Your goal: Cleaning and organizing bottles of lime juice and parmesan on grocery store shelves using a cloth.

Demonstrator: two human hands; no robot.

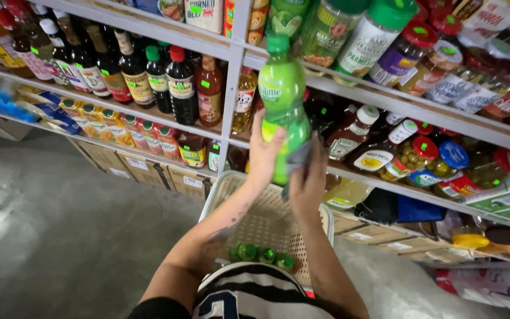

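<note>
1. We hold a green bottle [282,112] upright, cap up, its long axis near vertical, in front of the shelf [385,97] edge.
2. Our left hand [265,155] wraps the lower body from the left, closed on it.
3. Our right hand [308,183] presses a grey cloth [300,158] against the bottle's lower right side, closed on both.
4. Both hands sit at the base; the left is slightly higher.
5. Below, a basket [267,221] holds more green-capped bottles [261,254].
</note>
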